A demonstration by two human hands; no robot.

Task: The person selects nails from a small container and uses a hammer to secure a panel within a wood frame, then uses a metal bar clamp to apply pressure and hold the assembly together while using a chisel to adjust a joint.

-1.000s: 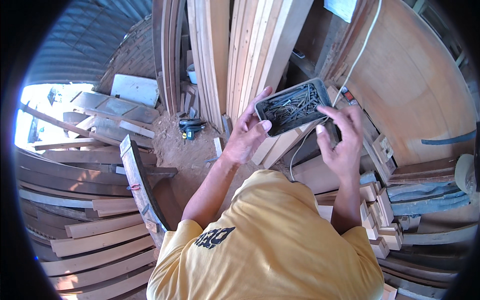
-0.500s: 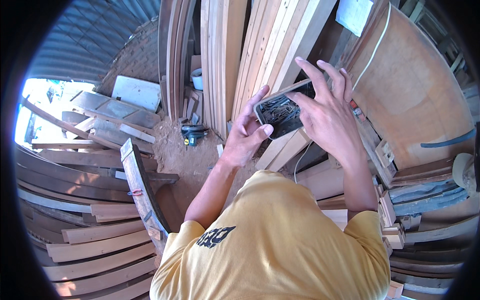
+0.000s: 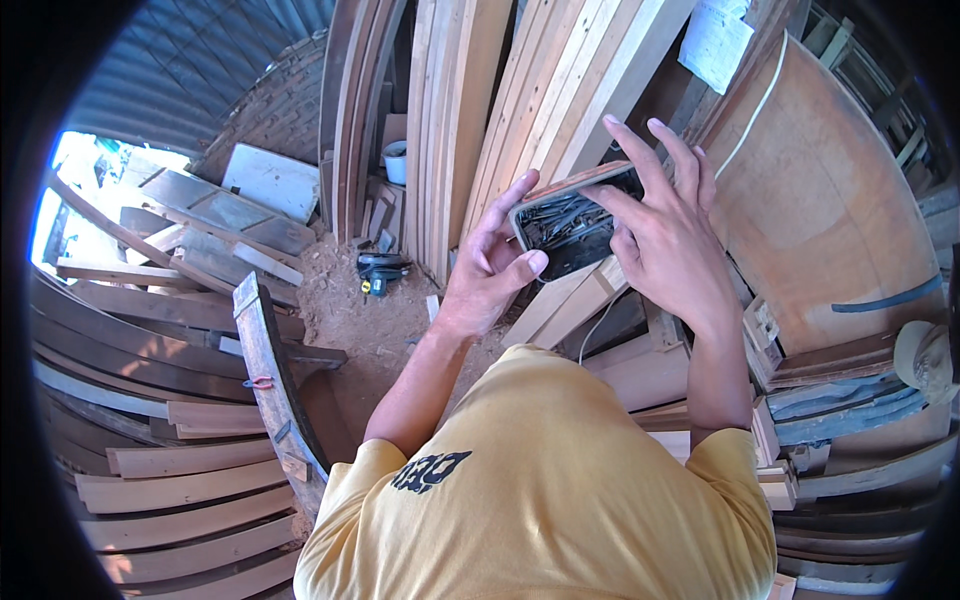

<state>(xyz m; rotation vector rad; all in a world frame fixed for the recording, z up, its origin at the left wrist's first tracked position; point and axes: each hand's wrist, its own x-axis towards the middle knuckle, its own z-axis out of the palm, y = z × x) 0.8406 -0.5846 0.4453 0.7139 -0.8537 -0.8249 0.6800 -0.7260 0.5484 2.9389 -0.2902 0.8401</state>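
Head view only. Tray, small and dark, with a reddish rim, full of grey nails or screws, raised high in front of the standing planks. Gripped at its near edge by the left hand, thumb on top and fingers curled beneath, probably to keep it level so that nothing slides out. Right hand laid over the far side of the tray, fingers spread wide and straight, fingertips reaching into the metal pieces; hard to tell whether any piece is already pinched, since the palm covers that part. Tray tilted a little toward the face, likely for a better look inside.

Below, on the sandy floor, a small dark power tool with a yellow mark, well apart from both hands. To the left, curved wooden boards stacked in rows. To the right, a large round wooden panel leaning, with a white cord across it. Yellow shirt filling the lower part.
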